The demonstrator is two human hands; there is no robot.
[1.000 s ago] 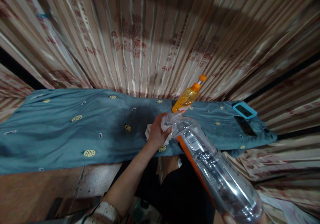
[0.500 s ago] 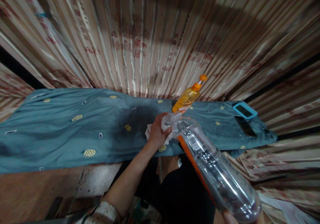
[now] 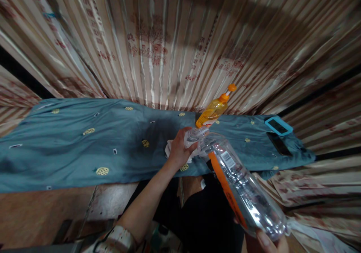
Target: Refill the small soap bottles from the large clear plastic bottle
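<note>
A clear bottle, tilted over blue cloth, looks light, thin-walled and slippery; right hand cups its base, left hand fingers curl around neck and rag.

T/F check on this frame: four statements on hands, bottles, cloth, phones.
1. The right hand grips the base of the clear plastic bottle. True.
2. The left hand rests flat on the bare floor. False: it is at the clear bottle's neck, holding a white cloth against it.
3. The orange bottle stands on the blue patterned cloth. True.
4. Both phones lie at the cloth's left end. False: they lie at its right end.
</note>
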